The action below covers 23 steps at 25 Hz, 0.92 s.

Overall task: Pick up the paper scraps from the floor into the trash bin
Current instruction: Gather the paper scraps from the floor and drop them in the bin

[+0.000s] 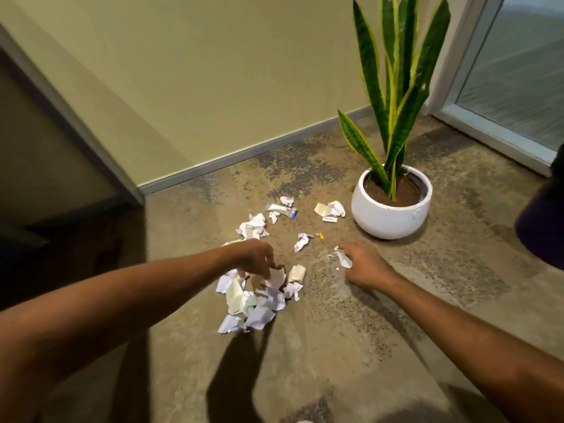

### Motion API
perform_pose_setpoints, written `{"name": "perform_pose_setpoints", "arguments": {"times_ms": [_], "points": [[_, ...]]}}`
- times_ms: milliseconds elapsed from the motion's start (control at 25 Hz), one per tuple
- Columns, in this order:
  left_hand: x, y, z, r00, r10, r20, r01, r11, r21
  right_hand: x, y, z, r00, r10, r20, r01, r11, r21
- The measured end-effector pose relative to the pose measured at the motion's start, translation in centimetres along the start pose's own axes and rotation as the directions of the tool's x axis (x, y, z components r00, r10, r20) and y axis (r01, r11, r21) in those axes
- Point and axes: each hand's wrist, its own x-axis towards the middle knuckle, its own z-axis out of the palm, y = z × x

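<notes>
White and cream paper scraps lie scattered on the brown carpet. The biggest pile [256,296] sits in the middle, and my left hand [254,259] hovers over its top with curled fingers pinching a torn scrap [276,276]. My right hand [364,265] is lower right of the loose scraps and grips a small crumpled white scrap [343,259]. More scraps lie farther off: a cluster [253,227], a group with a blue bit [282,209], a crumpled piece [302,241] and some [331,210] beside the pot. No trash bin is clearly visible.
A snake plant in a round white pot [392,213] stands at the right, close to the far scraps. A beige wall with a grey baseboard [244,155] runs behind. A glass door [512,87] is at the far right, and a dark object [541,221] sits at the right edge.
</notes>
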Motion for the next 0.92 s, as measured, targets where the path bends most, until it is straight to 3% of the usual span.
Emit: {"name": "perform_pose_setpoints", "arguments": {"times_ms": [160, 240, 360, 440, 520, 680, 840, 920], "points": [[-1.6, -3.7, 2.9, 0.997, -0.057, 0.047, 0.049, 0.987, 0.151, -1.6, -0.1, 2.7, 1.0, 0.006, 0.029, -0.001, 0.985, -0.17], [-2.2, -5.2, 4.2, 0.991, -0.1, 0.093, 0.089, 0.989, 0.116, -2.8, -1.2, 4.0, 1.0, -0.03, 0.007, 0.031, 0.98, -0.194], [-2.7, -6.5, 6.1, 0.962, -0.138, 0.237, 0.111, 0.986, 0.121, -4.0, -3.0, 6.2, 0.995, -0.096, 0.004, 0.095, 0.981, -0.169], [-2.8, -7.2, 7.3, 0.954, -0.154, 0.257, 0.148, 0.988, 0.041, -4.8, -4.4, 7.7, 0.993, -0.121, 0.009, 0.121, 0.988, -0.091], [-2.8, -7.6, 8.9, 0.97, -0.158, 0.186, 0.182, 0.976, -0.12, -5.7, -5.9, 9.2, 0.987, -0.153, 0.05, 0.154, 0.988, -0.025], [-2.8, -7.0, 12.3, 0.988, -0.096, -0.124, 0.089, 0.994, -0.061, -6.2, -8.4, 11.6, 0.97, -0.149, 0.192, 0.126, 0.984, 0.129], [-2.6, -6.2, 12.6, 0.977, -0.09, -0.191, 0.045, 0.974, -0.224, -5.6, -10.0, 12.7, 0.969, -0.125, 0.212, 0.086, 0.979, 0.184], [-2.5, -5.3, 12.1, 0.98, -0.114, -0.161, 0.051, 0.935, -0.351, -5.2, -10.6, 13.1, 0.972, -0.088, 0.218, 0.028, 0.964, 0.263]]}}
